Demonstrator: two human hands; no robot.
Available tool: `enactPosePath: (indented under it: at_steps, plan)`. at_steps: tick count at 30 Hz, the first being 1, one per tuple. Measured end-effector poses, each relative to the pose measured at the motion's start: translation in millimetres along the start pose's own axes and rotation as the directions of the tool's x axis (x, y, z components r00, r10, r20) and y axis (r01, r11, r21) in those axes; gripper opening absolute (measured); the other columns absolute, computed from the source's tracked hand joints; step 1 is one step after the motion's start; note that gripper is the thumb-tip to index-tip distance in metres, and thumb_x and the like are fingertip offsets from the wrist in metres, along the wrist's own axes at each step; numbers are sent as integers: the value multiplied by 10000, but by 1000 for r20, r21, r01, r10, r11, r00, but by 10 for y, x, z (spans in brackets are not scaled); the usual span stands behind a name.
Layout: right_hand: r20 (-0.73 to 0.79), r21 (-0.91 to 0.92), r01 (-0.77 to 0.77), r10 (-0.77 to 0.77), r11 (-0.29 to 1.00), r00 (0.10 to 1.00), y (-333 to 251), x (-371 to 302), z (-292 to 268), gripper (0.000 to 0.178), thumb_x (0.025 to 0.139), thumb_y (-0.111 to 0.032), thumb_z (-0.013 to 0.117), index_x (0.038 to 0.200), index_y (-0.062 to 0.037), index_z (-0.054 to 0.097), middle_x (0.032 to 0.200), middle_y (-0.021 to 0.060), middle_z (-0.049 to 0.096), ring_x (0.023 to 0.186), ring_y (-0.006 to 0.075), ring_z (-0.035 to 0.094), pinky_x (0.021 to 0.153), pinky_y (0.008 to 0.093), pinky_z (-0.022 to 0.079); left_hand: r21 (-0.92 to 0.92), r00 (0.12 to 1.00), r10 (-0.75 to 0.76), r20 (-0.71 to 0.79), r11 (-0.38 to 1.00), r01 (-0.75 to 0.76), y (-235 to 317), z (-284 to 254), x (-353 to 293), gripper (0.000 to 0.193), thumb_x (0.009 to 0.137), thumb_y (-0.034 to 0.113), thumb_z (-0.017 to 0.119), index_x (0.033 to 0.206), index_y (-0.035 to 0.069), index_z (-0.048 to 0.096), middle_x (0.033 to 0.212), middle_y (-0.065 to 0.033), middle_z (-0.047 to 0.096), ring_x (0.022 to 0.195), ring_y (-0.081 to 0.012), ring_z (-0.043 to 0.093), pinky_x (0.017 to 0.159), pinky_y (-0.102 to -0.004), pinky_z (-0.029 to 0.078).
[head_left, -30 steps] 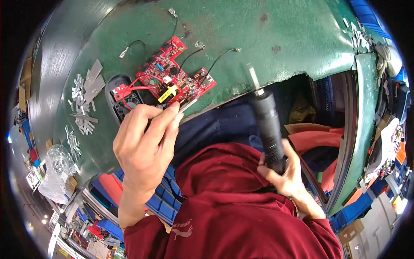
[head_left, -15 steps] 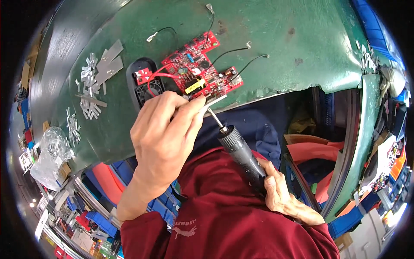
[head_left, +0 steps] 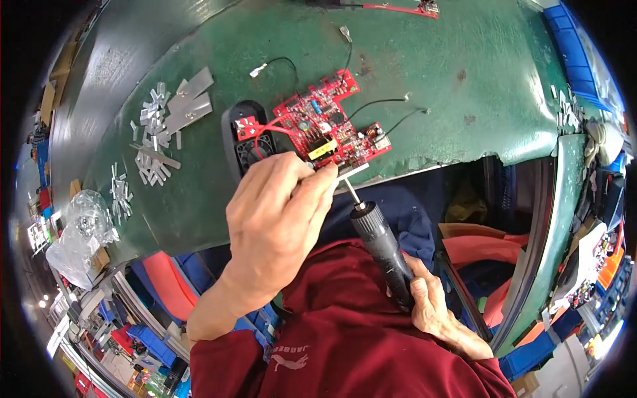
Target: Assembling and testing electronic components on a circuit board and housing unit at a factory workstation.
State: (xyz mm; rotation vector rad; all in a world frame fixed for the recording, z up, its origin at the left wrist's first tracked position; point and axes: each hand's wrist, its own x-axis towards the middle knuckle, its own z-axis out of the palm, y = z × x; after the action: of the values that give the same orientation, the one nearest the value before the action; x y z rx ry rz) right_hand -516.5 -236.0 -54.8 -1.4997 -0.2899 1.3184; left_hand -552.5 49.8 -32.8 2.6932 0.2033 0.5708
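A red circuit board (head_left: pixel 335 118) with black wires lies at the near edge of the green bench. My left hand (head_left: pixel 282 219) is closed at its near edge, fingertips pinching beside a thin silver metal strip (head_left: pixel 353 172); what lies under the fingers is hidden. My right hand (head_left: pixel 431 302) is wrapped around the rear of a black electric screwdriver (head_left: pixel 378 242). The screwdriver's bit slants up to the metal strip, its very tip hard to make out. Red wires run from the board to a black housing with a fan (head_left: pixel 253 149), partly behind my left hand.
On the left of the green bench (head_left: pixel 451 73) lie flat metal plates (head_left: pixel 190 106) and piles of small metal strips (head_left: pixel 156 119). A clear plastic bag (head_left: pixel 83 232) hangs by the left edge. More strips (head_left: pixel 566 109) and a blue bin (head_left: pixel 577 40) sit at the right.
The view has shifted, so the board, bench items and both hands appear farther right and lower. Part of another red piece now shows at the top. Both hands keep their grips.
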Motion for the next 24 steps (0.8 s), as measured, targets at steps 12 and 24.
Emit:
enactPosePath:
  at_steps: [12,24]
  plan:
    - [-48,-119,16,-22,993,999,-50,-29,-27,619,1063,-480,322,1398,19,470,1039,145,657,928,215,636,852,327,477,-14,1000,23,-20,1000,-23,-23,20,19,250,712,10,782,948,33,704,781,-46,541,716,-220,590,630,-350,491]
    - [24,-88,-30,32,996,999,-87,45,-52,501,1082,-356,337,1433,-17,450,1035,119,668,889,192,648,837,334,504,-13,1000,-4,5,1000,4,-28,-18,-2,265,706,4,773,960,32,702,797,-47,548,724,-219,589,635,-350,494]
